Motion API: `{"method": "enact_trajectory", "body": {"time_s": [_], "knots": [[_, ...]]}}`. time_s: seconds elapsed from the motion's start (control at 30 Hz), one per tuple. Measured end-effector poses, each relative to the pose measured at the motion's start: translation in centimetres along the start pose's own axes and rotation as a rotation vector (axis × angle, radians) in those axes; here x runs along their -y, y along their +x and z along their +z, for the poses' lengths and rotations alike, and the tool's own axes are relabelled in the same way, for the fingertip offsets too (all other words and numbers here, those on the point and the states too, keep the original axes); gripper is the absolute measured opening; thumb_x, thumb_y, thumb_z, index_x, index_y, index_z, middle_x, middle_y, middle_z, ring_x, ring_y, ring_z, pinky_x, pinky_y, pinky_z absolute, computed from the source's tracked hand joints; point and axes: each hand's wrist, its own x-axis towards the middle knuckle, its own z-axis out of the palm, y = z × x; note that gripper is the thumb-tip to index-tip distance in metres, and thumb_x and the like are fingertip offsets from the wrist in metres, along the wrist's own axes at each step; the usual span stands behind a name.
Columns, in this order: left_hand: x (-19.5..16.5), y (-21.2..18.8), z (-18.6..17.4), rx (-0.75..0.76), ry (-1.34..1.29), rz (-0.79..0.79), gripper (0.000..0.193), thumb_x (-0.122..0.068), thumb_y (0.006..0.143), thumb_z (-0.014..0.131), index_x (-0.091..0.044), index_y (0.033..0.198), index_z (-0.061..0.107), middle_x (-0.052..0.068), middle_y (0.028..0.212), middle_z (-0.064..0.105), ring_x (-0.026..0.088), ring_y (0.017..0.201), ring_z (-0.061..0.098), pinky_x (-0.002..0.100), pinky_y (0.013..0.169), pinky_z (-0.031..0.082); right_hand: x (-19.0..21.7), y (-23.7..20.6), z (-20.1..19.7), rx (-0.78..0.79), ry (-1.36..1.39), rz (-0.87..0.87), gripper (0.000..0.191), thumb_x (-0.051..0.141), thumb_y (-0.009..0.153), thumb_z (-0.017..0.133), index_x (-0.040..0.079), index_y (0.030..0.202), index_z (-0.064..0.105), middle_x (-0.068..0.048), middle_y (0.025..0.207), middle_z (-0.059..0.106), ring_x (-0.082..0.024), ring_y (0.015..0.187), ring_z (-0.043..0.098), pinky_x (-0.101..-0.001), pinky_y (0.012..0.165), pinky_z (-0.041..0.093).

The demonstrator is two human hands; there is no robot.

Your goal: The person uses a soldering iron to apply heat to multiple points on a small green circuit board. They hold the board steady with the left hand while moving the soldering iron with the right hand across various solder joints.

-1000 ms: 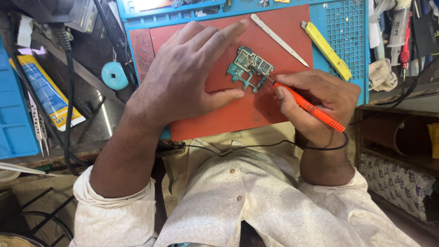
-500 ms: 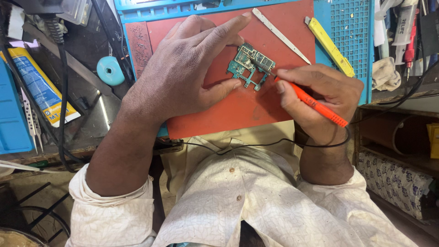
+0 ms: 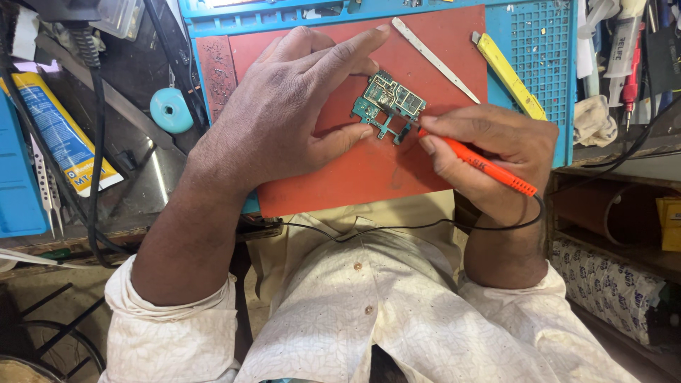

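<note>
Your left hand [image 3: 284,120] lies flat on the red mat [image 3: 369,174], forefinger and thumb pinning the small green circuit board [image 3: 389,105] near the mat's middle. Your right hand [image 3: 496,152] has its grip closed around an orange wired probe [image 3: 479,162], whose tip meets the board's right edge; its black cord [image 3: 397,228] trails back across your shirt.

To the left, a yellow, blue and white tube [image 3: 60,135] lies slanted on the dark tabletop [image 3: 135,184], with a round teal disc [image 3: 171,110] just beside the mat. On the mat's upper right lie a slim pale pry strip [image 3: 434,51] and, past it on the blue gridded work mat [image 3: 543,50], a yellow-handled tool [image 3: 507,74].

The red mat's near edge and lower middle offer bare room. Your left palm hides the board's left portion. The tools at the upper right are cut off and hard to tell apart.
</note>
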Motion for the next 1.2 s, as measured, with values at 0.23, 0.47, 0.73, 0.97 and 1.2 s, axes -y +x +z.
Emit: {"method": "enact_trajectory", "body": {"time_s": [0.23,0.47,0.73,0.97,1.2], "knots": [[0.4,0.1,0.0,0.011,-0.001,-0.005,0.09,-0.026,0.088,0.088,-0.008,0.158,0.035,0.003,0.134,0.07,0.03,0.125,0.058,0.044,0.112,0.047,-0.6,0.6,-0.1,-0.004,0.038,0.008,0.023,0.001,0.094,0.08,0.001,0.116,0.077,-0.012,0.095,0.075,-0.012,0.076,0.069,-0.0193,0.066,0.051],[1.1,0.7,0.3,0.013,0.0,0.0,0.09,-0.026,0.088,0.088,-0.008,0.158,0.034,0.003,0.135,0.07,0.031,0.125,0.058,0.044,0.112,0.047,-1.7,1.2,-0.1,0.012,0.013,-0.019,0.021,0.0,0.094,0.08,0.001,0.114,0.077,-0.012,0.096,0.076,-0.012,0.078,0.071,-0.0195,0.067,0.053],[2.0,1.5,1.1,0.012,-0.004,0.006,0.087,-0.025,0.087,0.088,-0.007,0.155,0.037,0.003,0.136,0.069,0.031,0.125,0.058,0.045,0.111,0.048,-3.1,1.8,-0.2,0.017,0.021,-0.006,0.022,-0.001,0.092,0.079,0.0,0.114,0.077,-0.013,0.1,0.076,-0.013,0.078,0.071,-0.02,0.068,0.053],[2.1,1.7,1.2,0.014,-0.005,0.002,0.089,-0.026,0.087,0.089,-0.007,0.158,0.038,0.004,0.135,0.069,0.031,0.123,0.058,0.045,0.11,0.048,-3.4,2.1,-0.3,0.026,0.012,-0.037,0.02,0.0,0.093,0.08,-0.001,0.113,0.076,-0.013,0.097,0.076,-0.015,0.081,0.072,-0.0213,0.07,0.054],[2.1,2.3,0.5,0.07,0.014,-0.035,0.09,-0.027,0.084,0.088,-0.006,0.158,0.04,0.01,0.135,0.069,0.034,0.119,0.059,0.045,0.105,0.047,-3.6,1.8,-0.3,-0.006,0.01,-0.039,0.021,0.003,0.093,0.08,-0.001,0.113,0.077,-0.013,0.098,0.076,-0.015,0.078,0.072,-0.0232,0.069,0.054]]}}
